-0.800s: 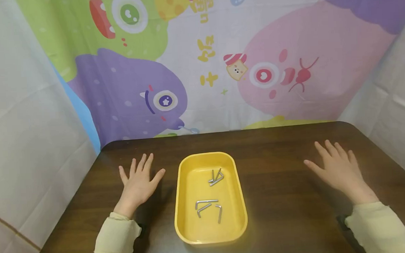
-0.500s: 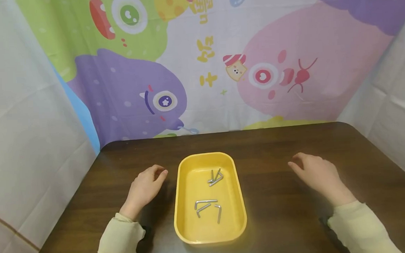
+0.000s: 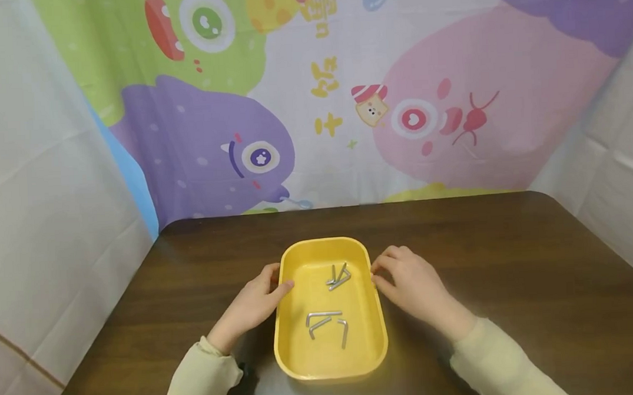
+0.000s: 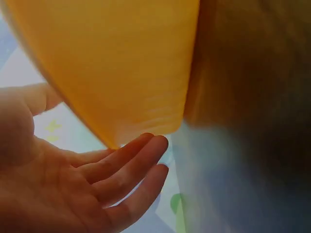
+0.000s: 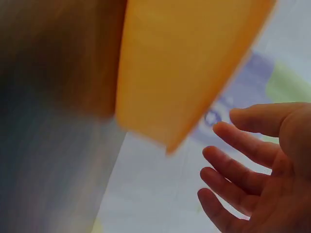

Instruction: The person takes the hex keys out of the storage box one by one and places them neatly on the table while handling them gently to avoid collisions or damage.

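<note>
A yellow tray (image 3: pixel 331 365) with rounded corners stands on the dark wooden table, and several metal L-shaped hex keys (image 3: pixel 324 314) lie inside it. My left hand (image 3: pixel 251 303) grips the tray's left rim, thumb over the edge and fingers along the outer wall. In the left wrist view, these fingers (image 4: pixel 131 170) lie at the tray's outer wall (image 4: pixel 131 63). On the other side, my right hand (image 3: pixel 413 281) is close to the right rim, its fingers loosely bent. The right wrist view shows a gap between the right fingertips (image 5: pixel 210 153) and the tray (image 5: pixel 180 63).
Brown table surface (image 3: pixel 488 249) extends on both sides of the tray. Behind the far edge hangs a printed cloth (image 3: pixel 336 161) with cartoon figures. Pale cloth (image 3: pixel 55 173) hangs on the left, with more on the right.
Both hands have come inward from the table's sides to the tray, the right one farther. Their spread fingers have bent. The left thumb now lies over the rim; the tray has stayed put.
</note>
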{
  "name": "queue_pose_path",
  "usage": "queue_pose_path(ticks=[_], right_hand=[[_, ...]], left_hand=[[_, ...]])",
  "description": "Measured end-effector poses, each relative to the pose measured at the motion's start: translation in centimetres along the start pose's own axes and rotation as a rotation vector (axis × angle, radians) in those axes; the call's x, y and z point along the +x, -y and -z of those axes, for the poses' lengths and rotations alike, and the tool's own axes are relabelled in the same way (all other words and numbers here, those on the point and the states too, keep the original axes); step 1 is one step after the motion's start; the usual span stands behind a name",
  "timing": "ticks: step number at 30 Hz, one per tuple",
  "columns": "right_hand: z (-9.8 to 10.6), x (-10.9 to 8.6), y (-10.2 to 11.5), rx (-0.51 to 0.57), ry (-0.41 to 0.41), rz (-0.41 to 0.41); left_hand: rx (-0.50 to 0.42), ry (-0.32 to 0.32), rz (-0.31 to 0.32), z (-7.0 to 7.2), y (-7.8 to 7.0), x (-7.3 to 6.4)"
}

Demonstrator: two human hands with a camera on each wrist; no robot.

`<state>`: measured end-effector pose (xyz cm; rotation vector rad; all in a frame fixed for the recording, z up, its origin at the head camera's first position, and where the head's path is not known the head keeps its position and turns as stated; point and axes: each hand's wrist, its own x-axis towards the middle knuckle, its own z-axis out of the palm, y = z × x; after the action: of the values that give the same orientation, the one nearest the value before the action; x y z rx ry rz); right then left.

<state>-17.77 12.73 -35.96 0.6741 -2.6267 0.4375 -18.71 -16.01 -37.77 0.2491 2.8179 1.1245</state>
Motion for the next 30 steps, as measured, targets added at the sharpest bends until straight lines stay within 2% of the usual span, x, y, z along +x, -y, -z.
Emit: queue_pose_path(ticks=[5,12,18,23,30], right_hand=[[-1.6,0.4,2.8,-0.031,0.063,0.087],[-3.0,0.5,5.0,-0.124,0.195,0.124],[-3.8,0.2,5.8,-0.153,0.264,0.116],[-4.1,0.2,5.8,-0.163,0.299,0.106],[-4.0,0.1,5.6,-0.204,0.332,0.150]], left_hand=[[0.001,0.056,-0.003,-0.4,0.0,-0.2],[0.021,0.097,0.014,-0.6,0.2,-0.1],[0.030,0.140,0.001,-0.7,0.3,-0.3],[0.027,0.145,-0.017,-0.7,0.2,-0.3],[0.020,0.146,-0.006,-0.9,0.0,-0.4]])
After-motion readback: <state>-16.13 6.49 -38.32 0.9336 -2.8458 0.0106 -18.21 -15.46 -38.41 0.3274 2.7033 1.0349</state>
